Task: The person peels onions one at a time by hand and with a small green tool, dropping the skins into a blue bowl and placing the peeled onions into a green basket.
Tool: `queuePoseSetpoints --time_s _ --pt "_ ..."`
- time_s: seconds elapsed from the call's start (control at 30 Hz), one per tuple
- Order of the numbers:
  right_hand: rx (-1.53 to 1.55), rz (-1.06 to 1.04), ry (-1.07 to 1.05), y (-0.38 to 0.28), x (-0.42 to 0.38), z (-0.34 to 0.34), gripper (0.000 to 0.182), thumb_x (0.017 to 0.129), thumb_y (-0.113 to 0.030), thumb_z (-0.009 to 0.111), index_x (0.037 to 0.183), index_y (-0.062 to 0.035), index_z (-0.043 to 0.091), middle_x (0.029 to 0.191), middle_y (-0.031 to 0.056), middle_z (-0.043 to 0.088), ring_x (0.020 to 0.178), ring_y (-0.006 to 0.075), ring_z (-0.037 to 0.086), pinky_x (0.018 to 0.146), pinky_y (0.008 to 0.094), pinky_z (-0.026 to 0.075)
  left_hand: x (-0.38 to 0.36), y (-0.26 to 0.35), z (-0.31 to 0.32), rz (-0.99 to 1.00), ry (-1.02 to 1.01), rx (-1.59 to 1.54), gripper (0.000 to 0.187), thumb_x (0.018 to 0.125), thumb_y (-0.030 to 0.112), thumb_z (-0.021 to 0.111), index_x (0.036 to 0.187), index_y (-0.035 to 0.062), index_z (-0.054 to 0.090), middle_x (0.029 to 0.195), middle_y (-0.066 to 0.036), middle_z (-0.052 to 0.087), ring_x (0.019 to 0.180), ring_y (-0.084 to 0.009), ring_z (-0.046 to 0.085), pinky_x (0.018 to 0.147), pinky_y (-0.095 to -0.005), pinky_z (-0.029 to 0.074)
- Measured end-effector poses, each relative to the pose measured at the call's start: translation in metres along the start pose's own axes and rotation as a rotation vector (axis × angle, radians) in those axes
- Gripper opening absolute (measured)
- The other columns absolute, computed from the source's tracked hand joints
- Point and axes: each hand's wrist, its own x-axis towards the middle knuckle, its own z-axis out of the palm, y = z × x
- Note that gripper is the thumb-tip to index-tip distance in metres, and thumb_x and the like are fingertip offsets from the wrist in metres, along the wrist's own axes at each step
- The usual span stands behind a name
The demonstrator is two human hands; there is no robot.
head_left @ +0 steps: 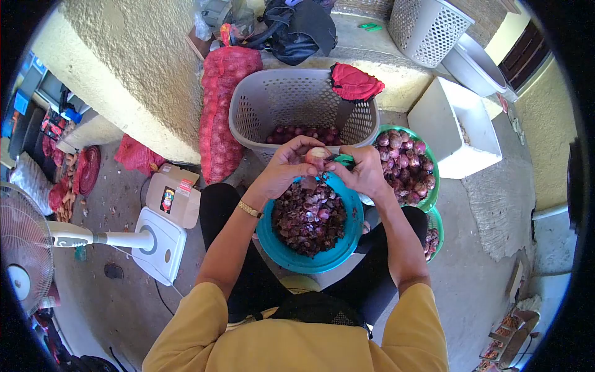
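Observation:
My left hand (287, 168) is closed around a red onion (317, 157), whose pale flesh shows at the top. My right hand (361, 170) grips a small green-handled knife (342, 162) against the onion's side; the blade is mostly hidden by fingers. Both hands are over the far rim of a turquoise basin (310, 265), set between my knees. Dark purple onion skins (304, 232) fill much of it, with a few onions or onion pieces among them. Just beyond my hands, a grey perforated laundry basket (273, 84) has red onions (304, 134) at its bottom.
Unpeeled onions (406, 161) fill a green basket at right, with another green basket (436, 232) nearer. Behind stands a white foam box (455, 124). A red mesh sack (223, 111) leans left of the laundry basket; a red-black cloth (356, 82) hangs on its rim. A fan (102, 239) lies left.

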Motion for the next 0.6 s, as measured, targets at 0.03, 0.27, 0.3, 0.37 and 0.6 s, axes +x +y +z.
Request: queuePoseSetpoints --time_s 0.03,0.27,0.3,0.37,0.6 --pt "0.009 -0.017 0.003 0.0 0.0 0.001 0.037 0.078 -0.035 0.078 0.101 -0.0064 0.073 0.067 0.0158 0.065 0.058 0.0316 0.065 0.056 0.0369 0.05 0.0 -0.002 -0.001 0.044 0.001 0.036 0.054 0.077 0.005 0.075 0.126 0.0045 0.053 0.12 -0.009 0.062 0.101 -0.0178 0.064 0.077 -0.0286 0.057" --pt "0.032 -0.08 0.021 -0.002 0.0 0.0 0.032 0.081 -0.031 0.075 0.101 -0.0064 0.073 0.067 0.0167 0.065 0.058 0.0326 0.064 0.056 0.0378 0.051 -0.006 0.016 0.006 -0.043 0.013 0.052 0.057 0.08 0.004 0.072 0.133 0.0022 0.05 0.124 -0.011 0.061 0.108 -0.0202 0.063 0.089 -0.0329 0.054" --pt "0.013 -0.094 0.005 -0.001 0.0 -0.001 0.031 0.081 -0.031 0.074 0.101 -0.0067 0.073 0.066 0.0165 0.064 0.057 0.033 0.063 0.056 0.0382 0.05 -0.006 0.015 0.005 -0.055 0.03 0.062 0.056 0.081 0.003 0.07 0.133 0.0024 0.05 0.124 -0.011 0.061 0.108 -0.0198 0.063 0.088 -0.0324 0.054" --pt "-0.007 -0.109 -0.011 -0.001 0.0 0.0 0.031 0.082 -0.031 0.074 0.101 -0.007 0.073 0.065 0.0162 0.064 0.056 0.0334 0.062 0.055 0.0386 0.05 -0.005 0.01 0.002 -0.066 0.047 0.072 0.055 0.082 0.003 0.069 0.133 0.0026 0.05 0.124 -0.01 0.061 0.108 -0.0194 0.063 0.087 -0.0318 0.055" --pt "0.035 -0.165 0.029 0.008 -0.001 0.009 0.029 0.081 -0.032 0.074 0.076 -0.0046 0.069 0.058 0.0158 0.058 0.053 0.0352 0.059 0.052 0.0405 0.047 -0.004 0.01 0.006 0.009 0.067 0.119 0.049 0.081 -0.002 0.067 0.128 0.0026 0.054 0.119 -0.009 0.063 0.106 -0.0155 0.061 0.088 -0.0286 0.052"
